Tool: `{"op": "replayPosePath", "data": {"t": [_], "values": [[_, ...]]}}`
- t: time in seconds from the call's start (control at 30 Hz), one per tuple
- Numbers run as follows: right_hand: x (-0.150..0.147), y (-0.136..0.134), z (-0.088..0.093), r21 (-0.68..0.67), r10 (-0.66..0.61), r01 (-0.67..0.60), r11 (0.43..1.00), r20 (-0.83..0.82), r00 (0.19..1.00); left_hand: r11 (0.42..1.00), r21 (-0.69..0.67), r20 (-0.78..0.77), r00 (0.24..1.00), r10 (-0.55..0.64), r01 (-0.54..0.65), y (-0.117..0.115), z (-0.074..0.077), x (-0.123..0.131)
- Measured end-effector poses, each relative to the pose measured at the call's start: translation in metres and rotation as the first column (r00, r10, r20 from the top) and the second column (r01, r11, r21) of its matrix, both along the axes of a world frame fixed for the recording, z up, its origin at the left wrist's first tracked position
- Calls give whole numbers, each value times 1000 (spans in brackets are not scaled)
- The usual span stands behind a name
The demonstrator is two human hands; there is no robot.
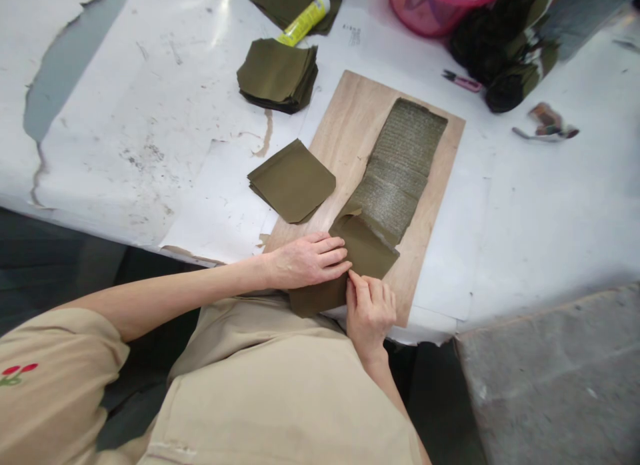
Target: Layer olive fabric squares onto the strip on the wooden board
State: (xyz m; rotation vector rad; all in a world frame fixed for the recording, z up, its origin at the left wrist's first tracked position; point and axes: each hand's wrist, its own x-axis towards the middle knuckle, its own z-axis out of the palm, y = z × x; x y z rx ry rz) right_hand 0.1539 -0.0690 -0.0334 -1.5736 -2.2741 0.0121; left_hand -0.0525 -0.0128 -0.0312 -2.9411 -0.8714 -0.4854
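Observation:
My left hand [311, 259] lies flat across an olive fabric piece [373, 248] at the near end of a wooden board [345, 121], its fingers stretched out. Close by its fingertips, my right hand [371, 310] is closed, thumb and fingers pinching the fabric's edge. Part of this fabric hangs over the table's front edge, near my lap. Beyond it on the board lies a ribbed olive strip [407, 148] with a whitish sheen, its near end meeting the fabric. A small stack of cut olive pieces [295, 179] rests partly on the board's left side.
A thicker stack of olive pieces [275, 71] sits farther back, near a yellow tube [307, 18] lying on more fabric. At the back right are a pink basket [425, 11], dark bundles [505, 58], and pink thread snips [463, 81]. A grey surface [555, 371] adjoins the right.

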Motion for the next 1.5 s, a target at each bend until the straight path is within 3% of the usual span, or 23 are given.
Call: {"op": "replayPosePath", "data": {"t": [0.3, 0.63, 1.03, 1.27, 1.5], "values": [[6, -4, -2, -15, -32, 32, 999, -30, 999, 994, -93, 73, 996, -46, 52, 4, 6, 1], [6, -5, -1, 7, -14, 14, 1000, -24, 1000, 998, 7, 1, 998, -56, 56, 4, 7, 1], [10, -10, 2, -15, 8, -8, 1000, -5, 1000, 998, -48, -39, 998, -48, 46, 0, 4, 2], [12, -13, 2, -10, 10, -10, 1000, -14, 1000, 991, -73, -41, 992, -119, 116, 4, 7, 5], [15, -17, 1, -32, 9, -9, 999, -12, 1000, 993, -57, 15, 994, -107, 108, 3, 6, 6]]}}
